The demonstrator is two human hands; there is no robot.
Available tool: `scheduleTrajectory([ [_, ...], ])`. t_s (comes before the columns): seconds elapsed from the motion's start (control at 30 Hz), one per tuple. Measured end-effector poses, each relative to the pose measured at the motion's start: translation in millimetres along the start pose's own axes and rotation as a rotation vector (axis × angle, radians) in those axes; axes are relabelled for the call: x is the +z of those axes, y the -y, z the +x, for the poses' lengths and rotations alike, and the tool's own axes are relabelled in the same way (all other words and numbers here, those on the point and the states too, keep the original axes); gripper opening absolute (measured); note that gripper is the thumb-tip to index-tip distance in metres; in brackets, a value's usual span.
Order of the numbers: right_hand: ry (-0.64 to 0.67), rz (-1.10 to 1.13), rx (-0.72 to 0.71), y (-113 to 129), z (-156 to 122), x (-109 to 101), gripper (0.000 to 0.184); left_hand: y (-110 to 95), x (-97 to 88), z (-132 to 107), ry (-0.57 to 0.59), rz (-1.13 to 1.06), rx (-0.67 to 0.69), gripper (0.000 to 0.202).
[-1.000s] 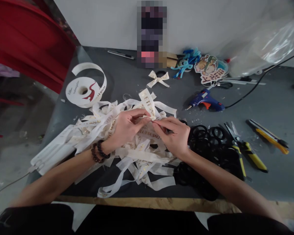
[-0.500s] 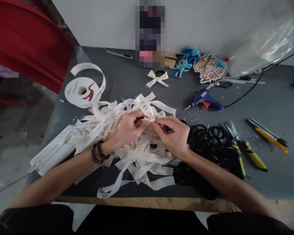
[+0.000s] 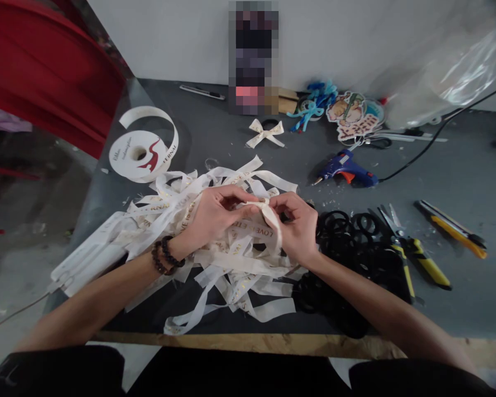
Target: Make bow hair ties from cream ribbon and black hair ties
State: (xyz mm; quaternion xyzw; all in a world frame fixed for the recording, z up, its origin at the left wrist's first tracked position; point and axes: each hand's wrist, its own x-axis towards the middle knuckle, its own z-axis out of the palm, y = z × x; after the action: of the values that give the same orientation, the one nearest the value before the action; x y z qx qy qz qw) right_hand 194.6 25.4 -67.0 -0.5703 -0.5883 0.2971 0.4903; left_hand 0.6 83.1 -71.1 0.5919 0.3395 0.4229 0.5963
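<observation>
Both hands meet over a heap of cut cream ribbon strips (image 3: 161,215) printed with gold letters. My left hand (image 3: 215,216), with a dark bead bracelet on the wrist, pinches one cream ribbon strip (image 3: 273,223) at its fold. My right hand (image 3: 298,226) grips the same strip, which loops down across its fingers. A finished cream ribbon bow (image 3: 265,133) lies further back on the grey table (image 3: 215,127).
A ribbon spool (image 3: 137,154) stands at the left. A pile of black hair ties (image 3: 347,242) lies right of my hands, then yellow-handled snips (image 3: 409,248), a yellow box cutter (image 3: 454,229), a blue glue gun (image 3: 347,171) with its cord, and blue ribbon scraps and a sticker at the back.
The strip's upright end, which stood above my fingers, has been folded down over my right hand. Both hands have stayed in place over the heap.
</observation>
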Motion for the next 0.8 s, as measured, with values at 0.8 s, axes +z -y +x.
scheduleTrajectory([
  [0.8,0.046,0.046,0.132,-10.1,-2.2,1.6,0.01,-6.5,1.4,-9.3,0.103,-0.115,0.018,0.019],
])
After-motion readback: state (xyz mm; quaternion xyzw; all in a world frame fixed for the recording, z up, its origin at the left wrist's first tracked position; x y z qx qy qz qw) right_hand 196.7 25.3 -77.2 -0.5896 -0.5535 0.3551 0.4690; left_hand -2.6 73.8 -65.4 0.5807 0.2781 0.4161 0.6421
